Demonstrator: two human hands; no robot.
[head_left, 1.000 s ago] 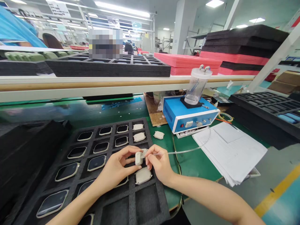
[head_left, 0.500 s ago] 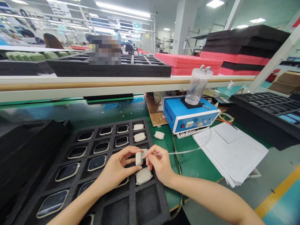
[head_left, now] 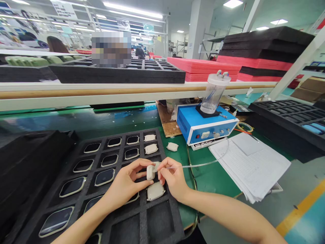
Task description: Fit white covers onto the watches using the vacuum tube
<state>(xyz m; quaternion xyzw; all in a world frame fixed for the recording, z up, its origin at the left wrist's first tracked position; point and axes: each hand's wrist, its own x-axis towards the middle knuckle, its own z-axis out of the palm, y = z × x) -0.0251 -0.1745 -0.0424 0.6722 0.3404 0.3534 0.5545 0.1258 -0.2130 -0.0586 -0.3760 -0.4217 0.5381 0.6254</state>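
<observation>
Between the thumb and fingers of my left hand (head_left: 123, 181) is a cream watch case (head_left: 150, 173), tipped on edge above a black foam tray (head_left: 155, 217). My right hand (head_left: 175, 179) pinches the end of a thin clear tube (head_left: 203, 164) against the right side of the case; its tip is hard to make out. The tube curves back to a blue machine (head_left: 210, 127). Below my hands another cream case (head_left: 155, 191) lies in its pocket. Farther up the tray's right column sits a case (head_left: 151, 148), and dark-screened watches (head_left: 105, 177) fill several pockets to the left.
A loose cream case (head_left: 172, 146) lies on the green mat (head_left: 205, 183) right of the tray. A clear cylinder (head_left: 213, 96) stands on the machine. Papers (head_left: 254, 162) lie at right, and stacked black foam (head_left: 27, 176) stands at left. A shelf edge (head_left: 101, 95) crosses behind.
</observation>
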